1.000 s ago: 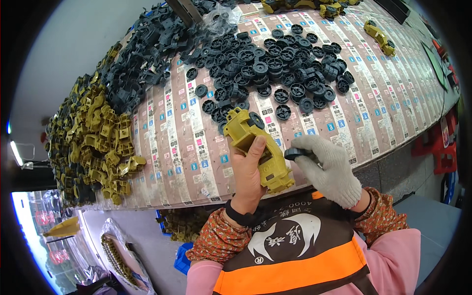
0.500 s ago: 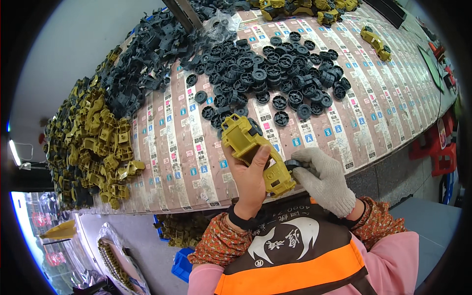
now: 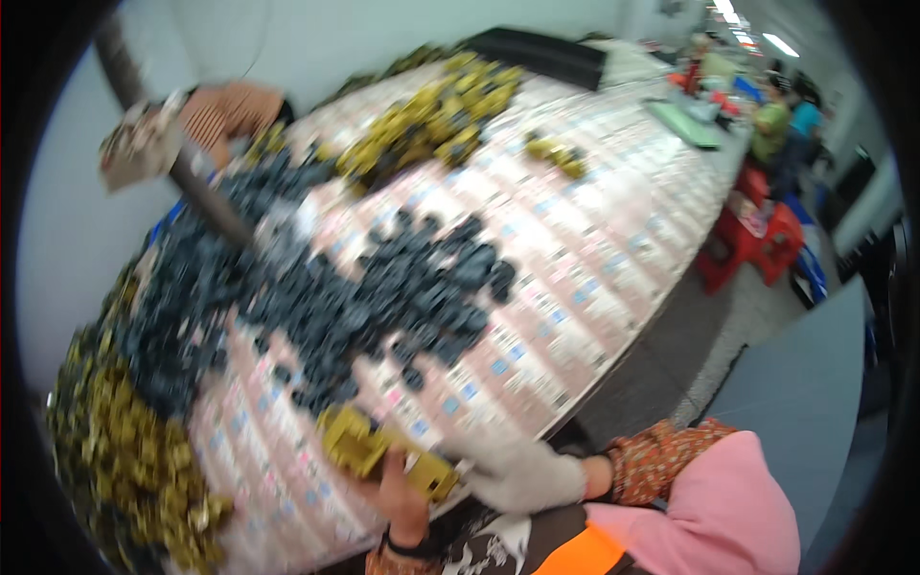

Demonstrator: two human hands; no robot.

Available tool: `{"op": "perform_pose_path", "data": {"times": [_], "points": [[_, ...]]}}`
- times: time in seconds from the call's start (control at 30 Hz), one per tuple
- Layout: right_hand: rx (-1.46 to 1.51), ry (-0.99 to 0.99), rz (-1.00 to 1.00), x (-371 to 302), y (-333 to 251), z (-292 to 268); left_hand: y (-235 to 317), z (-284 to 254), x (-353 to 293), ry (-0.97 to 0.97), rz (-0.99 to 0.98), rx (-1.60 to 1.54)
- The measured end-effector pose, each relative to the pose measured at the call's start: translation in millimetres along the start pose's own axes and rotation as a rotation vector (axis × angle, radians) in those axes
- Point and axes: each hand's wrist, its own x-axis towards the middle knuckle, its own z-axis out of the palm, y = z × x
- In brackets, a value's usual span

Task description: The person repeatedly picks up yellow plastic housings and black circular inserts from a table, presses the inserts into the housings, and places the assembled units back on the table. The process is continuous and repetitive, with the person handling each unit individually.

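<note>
Yellow plastic toy-car shell, likely light, stiff: my left hand rightly clasps its middle; gloved right hand alongside, hold unclear.

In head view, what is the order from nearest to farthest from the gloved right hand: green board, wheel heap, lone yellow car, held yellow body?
1. Held yellow body: left, beside the gloved right hand.
2. Wheel heap: mid-table.
3. Lone yellow car: farther up the table.
4. Green board: far right.
</note>
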Motion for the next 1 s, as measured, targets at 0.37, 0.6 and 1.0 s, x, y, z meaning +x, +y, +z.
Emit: {"op": "perform_pose_path", "data": {"times": [0.37, 0.6, 1.0], "points": [[0.109, -0.138, 0.150, -2.2, 19.7, 6.7, -12.3, -12.4, -0.9, -0.467, 0.367, 0.190], [0.018, 0.086, -0.128, 42.2, -10.5, -49.9, 21.9, -21.4, 33.9, -0.784, -0.263, 0.294], [0.336, -0.239, 0.292, 36.8, 49.6, -53.3, 67.1, -30.9, 58.0, -0.717, -0.599, -0.434]]}}
